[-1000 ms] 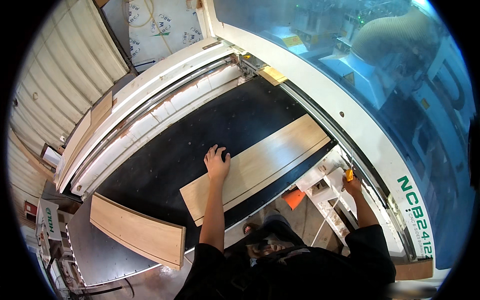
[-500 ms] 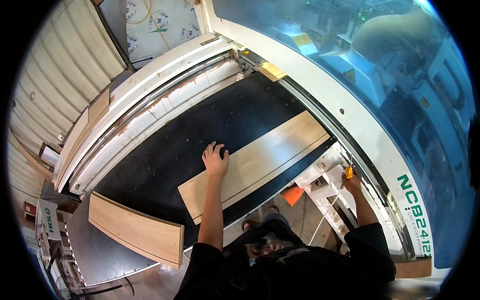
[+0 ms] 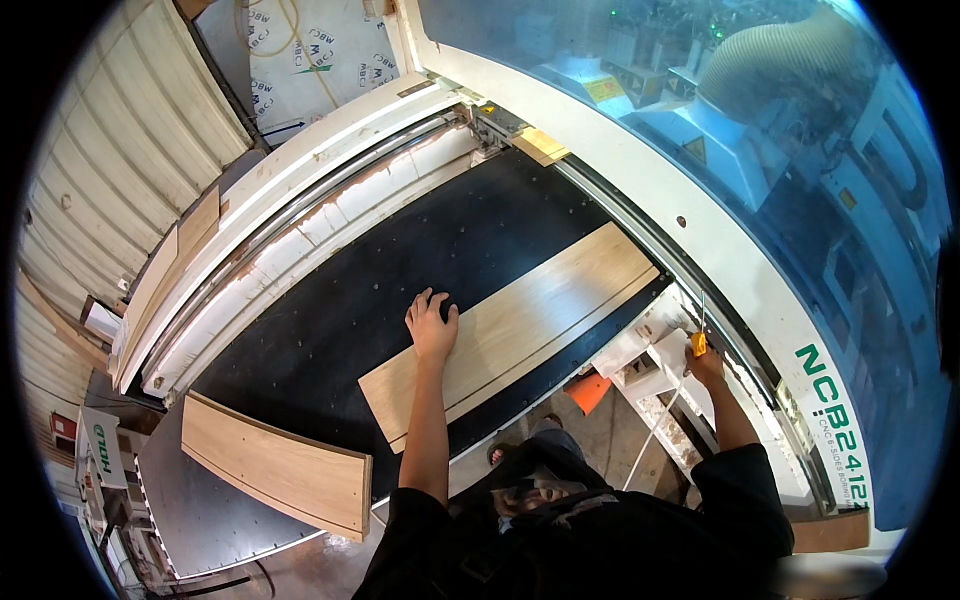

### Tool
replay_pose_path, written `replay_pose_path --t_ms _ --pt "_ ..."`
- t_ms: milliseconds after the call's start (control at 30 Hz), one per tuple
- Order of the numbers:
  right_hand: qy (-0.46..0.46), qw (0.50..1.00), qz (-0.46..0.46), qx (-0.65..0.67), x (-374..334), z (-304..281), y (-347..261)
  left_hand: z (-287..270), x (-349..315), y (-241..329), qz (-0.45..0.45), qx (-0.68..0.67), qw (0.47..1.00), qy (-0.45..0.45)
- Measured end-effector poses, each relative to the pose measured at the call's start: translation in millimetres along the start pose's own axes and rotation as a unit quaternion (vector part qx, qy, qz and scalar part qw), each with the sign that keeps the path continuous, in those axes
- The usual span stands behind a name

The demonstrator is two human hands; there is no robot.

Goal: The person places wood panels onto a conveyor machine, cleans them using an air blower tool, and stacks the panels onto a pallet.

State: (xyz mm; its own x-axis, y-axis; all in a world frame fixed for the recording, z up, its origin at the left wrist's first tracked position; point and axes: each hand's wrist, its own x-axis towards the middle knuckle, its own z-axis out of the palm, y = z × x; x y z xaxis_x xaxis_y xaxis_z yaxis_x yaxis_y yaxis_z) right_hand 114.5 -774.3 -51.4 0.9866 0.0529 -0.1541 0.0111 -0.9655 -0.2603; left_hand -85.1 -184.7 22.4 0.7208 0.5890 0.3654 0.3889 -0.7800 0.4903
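A long pale wooden board (image 3: 540, 315) with a thin groove along its near side lies at a slant on the black table (image 3: 340, 300). Over its far edge, toward the left end, rests my left hand (image 3: 432, 328), fingers apart and slightly bent, tips past the wood. Out to the right, my right hand (image 3: 704, 366) is closed around a yellow air blow gun (image 3: 698, 344), whose thin metal nozzle points away from me. From beneath that hand a pale hose (image 3: 655, 430) runs down. The blow gun is beside the board's right end, not touching it.
More wooden boards (image 3: 275, 465), apparently stacked, lie at the table's left end. A white machine with a blue see-through cover (image 3: 640, 130) borders the right. Along the far side runs a white rail frame (image 3: 300, 195). An orange piece (image 3: 588, 393) sits below the table's near edge.
The view has shifted very slightly. Both hands, the board and the blow gun otherwise keep the same places.
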Motion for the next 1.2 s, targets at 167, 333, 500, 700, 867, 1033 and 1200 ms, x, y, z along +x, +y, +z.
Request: replay_pose_path --t_ms 167,333,500,700,867,1033,1200 --pt "0.004 1.000 0.013 -0.004 3.2 3.2 4.3 0.4 0.8 0.3 0.002 0.000 1.000 0.001" --pt "-0.007 1.000 0.018 -0.019 -5.2 -8.4 -9.0 0.0 0.2 -0.8 0.004 -0.004 1.000 0.003" --pt "0.000 0.999 0.019 -0.036 -6.2 -8.9 -8.5 1.2 0.6 0.1 0.006 -0.002 1.000 0.004" --pt "-0.011 1.000 0.015 -0.019 -2.0 -5.8 -3.0 2.8 0.8 -1.5 0.012 -0.004 1.000 0.010" --pt "-0.002 1.000 0.004 -0.027 -4.0 -8.0 -2.9 3.4 0.3 -0.3 0.006 -0.006 1.000 0.008" --pt "0.008 0.999 0.005 -0.031 -5.4 -6.0 -6.2 0.9 0.2 0.5 0.003 0.001 1.000 0.001" --pt "0.022 0.999 0.005 -0.028 0.1 2.8 3.5 -1.6 0.7 2.7 0.008 -0.001 1.000 0.003"
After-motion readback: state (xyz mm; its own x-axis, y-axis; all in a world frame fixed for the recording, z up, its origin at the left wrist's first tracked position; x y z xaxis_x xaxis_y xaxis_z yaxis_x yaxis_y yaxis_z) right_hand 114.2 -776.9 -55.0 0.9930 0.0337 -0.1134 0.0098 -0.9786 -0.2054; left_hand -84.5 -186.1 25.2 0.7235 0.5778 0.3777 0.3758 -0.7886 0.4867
